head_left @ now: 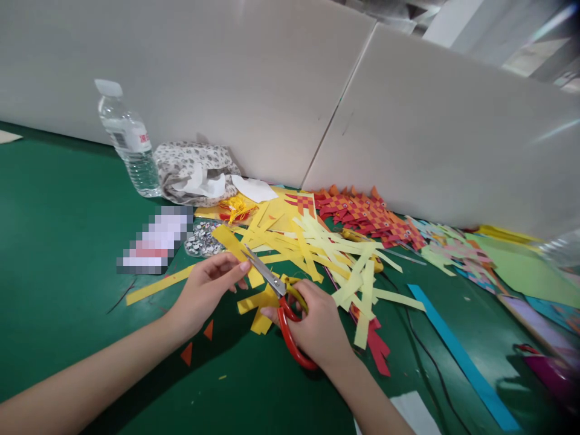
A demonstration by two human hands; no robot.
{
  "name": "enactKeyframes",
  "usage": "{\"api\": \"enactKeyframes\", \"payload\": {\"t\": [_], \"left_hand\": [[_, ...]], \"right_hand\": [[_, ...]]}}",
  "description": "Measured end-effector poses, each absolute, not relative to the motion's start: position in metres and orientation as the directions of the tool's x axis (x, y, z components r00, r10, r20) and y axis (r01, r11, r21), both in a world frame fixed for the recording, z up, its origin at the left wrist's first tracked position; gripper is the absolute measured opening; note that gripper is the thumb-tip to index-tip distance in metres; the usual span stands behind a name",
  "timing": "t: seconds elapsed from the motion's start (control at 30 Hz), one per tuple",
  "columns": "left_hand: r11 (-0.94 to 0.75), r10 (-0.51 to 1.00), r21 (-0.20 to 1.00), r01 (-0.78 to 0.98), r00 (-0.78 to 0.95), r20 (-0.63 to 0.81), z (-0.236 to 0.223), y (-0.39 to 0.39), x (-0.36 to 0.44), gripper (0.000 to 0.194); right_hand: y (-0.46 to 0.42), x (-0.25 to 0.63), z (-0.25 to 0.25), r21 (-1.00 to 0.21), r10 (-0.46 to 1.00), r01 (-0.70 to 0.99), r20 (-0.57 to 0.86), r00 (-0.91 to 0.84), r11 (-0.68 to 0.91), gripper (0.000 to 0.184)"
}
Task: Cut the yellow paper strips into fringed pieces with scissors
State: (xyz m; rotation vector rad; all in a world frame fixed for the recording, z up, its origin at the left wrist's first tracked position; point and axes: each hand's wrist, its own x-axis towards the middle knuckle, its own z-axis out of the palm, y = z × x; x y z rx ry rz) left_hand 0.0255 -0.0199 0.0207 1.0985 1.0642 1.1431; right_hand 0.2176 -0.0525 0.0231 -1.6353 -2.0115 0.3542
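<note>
My left hand [220,281] pinches a yellow paper strip [230,241] between thumb and fingers; the strip points up and away from me. In my right hand [312,323] is a pair of scissors [290,326] with red handles, the fingers wrapped through the loops. Their blades reach toward the strip beside my left thumb; whether they touch the paper I cannot tell. Beyond both hands lies a loose pile of yellow strips [290,251] and pale green strips [362,284]. Small orange paper triangles [187,353] rest on the green table near my left forearm.
A water bottle [129,145] and a patterned cloth pouch [194,166] stand against the grey partition [226,72]. A bag of googly eyes [202,238] lies before them. Woven red-orange paper fish [367,214] are heaped at the back. A blue strip [462,356] and a black cable [428,350] lie right.
</note>
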Motion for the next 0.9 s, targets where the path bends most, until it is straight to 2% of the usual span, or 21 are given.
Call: {"api": "enactKeyframes", "payload": {"t": [0.23,0.4,0.77,0.9], "left_hand": [[0.1,0.991,0.98,-0.172,0.104,-0.083,0.0214,-0.0201,0.0261,0.024],[0.132,0.985,0.97,-0.206,0.137,-0.105,0.0237,-0.0207,0.0289,0.022],[0.17,0.973,0.952,-0.255,0.196,-0.121,0.0224,-0.0195,0.0279,0.017],[0.115,0.989,0.95,-0.291,0.126,-0.081,0.0235,-0.018,0.0258,0.016]], "right_hand": [[-0.0515,0.2169,0.024,-0.526,0.966,0.819,0.228,-0.121,0.227,0.042],[-0.0526,0.217,0.0254,-0.552,0.971,0.803,0.2,-0.133,0.224,0.036],[-0.0531,0.2165,0.0255,-0.577,0.968,0.783,0.213,-0.131,0.233,0.035],[-0.0531,0.2176,0.0245,-0.561,0.966,0.793,0.221,-0.134,0.239,0.034]]}}
